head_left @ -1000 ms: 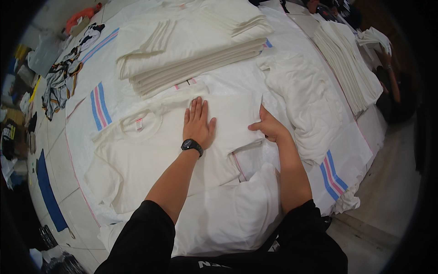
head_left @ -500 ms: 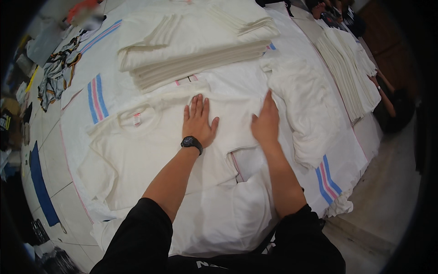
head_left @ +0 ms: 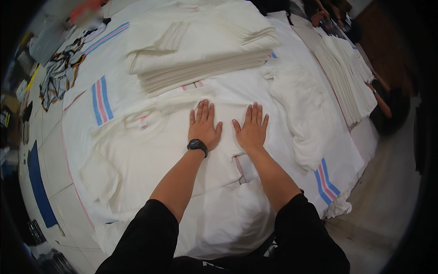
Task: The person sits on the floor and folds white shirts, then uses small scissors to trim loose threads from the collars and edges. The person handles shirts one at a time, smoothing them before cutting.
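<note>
A cream T-shirt [head_left: 155,155] lies spread out in front of me, its collar and small label toward the left. My left hand [head_left: 205,125], with a black watch [head_left: 197,146] on the wrist, rests flat on the shirt's body. Beside it my right hand [head_left: 251,128] presses flat on the sleeve side, fingers extended and slightly apart. Neither hand grips anything. Just beyond them sits a thick stack of folded cream shirts [head_left: 205,68]. A bunched cream garment [head_left: 303,118] lies to the right of my right hand.
White sheeting [head_left: 82,150] with blue and pink stripes lies under the shirts. At the far right is another layered cream pile [head_left: 342,77], beside a person's arm [head_left: 381,98]. Patterned clothing [head_left: 59,77] and a blue strip of cloth [head_left: 40,185] lie on the tiled floor at left.
My right hand has moved left and turned from edge-on to palm-down on the shirt. My left hand stays flat on the cloth. The view has shifted slightly.
</note>
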Demonstrator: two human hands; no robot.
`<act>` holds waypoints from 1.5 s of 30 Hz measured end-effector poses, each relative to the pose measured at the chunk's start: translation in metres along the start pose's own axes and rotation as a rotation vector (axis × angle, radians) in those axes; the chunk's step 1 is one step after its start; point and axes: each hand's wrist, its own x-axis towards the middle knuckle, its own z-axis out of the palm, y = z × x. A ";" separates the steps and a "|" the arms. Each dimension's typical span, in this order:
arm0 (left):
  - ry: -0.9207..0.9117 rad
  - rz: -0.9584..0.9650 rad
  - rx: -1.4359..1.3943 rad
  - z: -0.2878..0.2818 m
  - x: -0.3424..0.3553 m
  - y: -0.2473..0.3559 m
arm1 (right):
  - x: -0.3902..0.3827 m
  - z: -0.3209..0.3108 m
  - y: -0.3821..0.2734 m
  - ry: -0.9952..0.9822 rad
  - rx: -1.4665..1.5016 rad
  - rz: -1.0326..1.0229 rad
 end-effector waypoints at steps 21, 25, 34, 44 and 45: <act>0.223 -0.847 -0.142 -0.207 -0.294 -0.294 | -0.023 -0.038 -0.243 -0.060 0.445 -0.954; 0.804 -1.134 -1.041 -0.233 -0.323 -0.386 | -0.038 -0.038 -0.354 -0.331 0.548 -0.901; 0.551 -1.152 -0.177 -0.228 -0.340 -0.397 | -0.044 0.025 -0.461 -0.044 0.469 -0.858; 0.095 -0.907 -0.889 -0.258 -0.324 -0.381 | -0.046 0.034 -0.459 -0.079 0.370 -0.836; 0.113 -0.981 -1.117 -0.258 -0.324 -0.384 | -0.046 0.033 -0.460 -0.064 0.366 -0.842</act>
